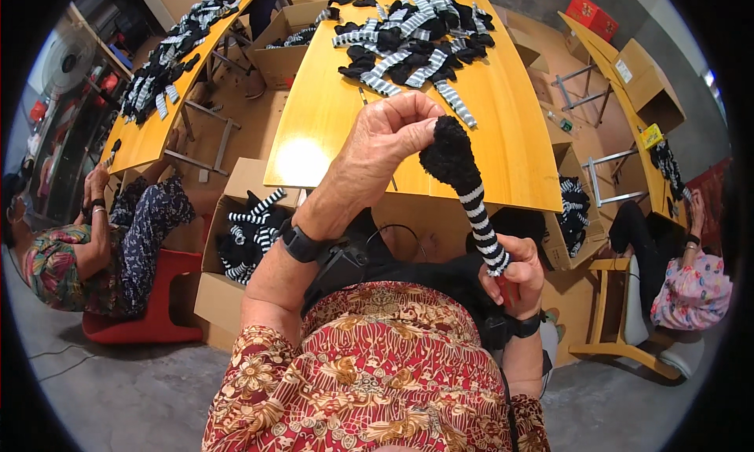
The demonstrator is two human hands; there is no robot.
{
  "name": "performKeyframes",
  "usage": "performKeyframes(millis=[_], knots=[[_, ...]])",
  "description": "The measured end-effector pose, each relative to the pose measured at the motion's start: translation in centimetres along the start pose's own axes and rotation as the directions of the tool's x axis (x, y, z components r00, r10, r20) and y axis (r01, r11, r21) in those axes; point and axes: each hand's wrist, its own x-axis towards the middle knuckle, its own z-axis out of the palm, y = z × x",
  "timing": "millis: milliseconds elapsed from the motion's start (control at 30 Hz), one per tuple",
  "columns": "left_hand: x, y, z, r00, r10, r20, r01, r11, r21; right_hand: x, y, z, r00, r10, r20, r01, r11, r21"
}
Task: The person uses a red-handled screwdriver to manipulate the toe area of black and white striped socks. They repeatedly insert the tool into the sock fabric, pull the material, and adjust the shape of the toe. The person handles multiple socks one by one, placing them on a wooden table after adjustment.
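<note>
Stretched between my hands is a knitted tube with black and white stripes (476, 212) and a fluffy black end (449, 157). My left hand (391, 134) pinches the fluffy end between thumb and fingers, above the near edge of the table. Lower and to the right, my right hand (518, 273) grips the striped end. A small bit of red shows under its fingers, too little to name. Farther up the yellow table (408, 134) lies a heap of similar pieces (416, 40), black and fluffy with grey and white stripes.
An open cardboard box (228, 295) of striped pieces stands at my left, another box (554, 244) at my right. Co-workers sit at side tables, one on a red chair (153, 303), one by a wooden chair (609, 295). A person's hand shows far back left.
</note>
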Motion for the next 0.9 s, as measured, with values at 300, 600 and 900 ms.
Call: performKeyframes(millis=[300, 600, 900], knots=[[-0.5, 1.4, 1.6, 0.965, 0.147, -0.216, -0.127, 0.986, 0.104, 0.8, 0.1, 2.2, 0.94, -0.341, 0.015, 0.227, 0.591, -0.774], [-1.1, 1.3, 1.8, 0.776, 0.63, 0.037, -0.324, 0.347, 0.88, 1.5, 0.7, 3.1, 0.815, -0.518, 0.261, 0.368, 0.112, -0.923], [-0.8, 1.8, 0.8, 0.748, 0.624, 0.227, -0.383, 0.126, 0.915, 1.6, 0.5, 3.3, 0.779, -0.542, 0.315, 0.39, 0.025, -0.921]])
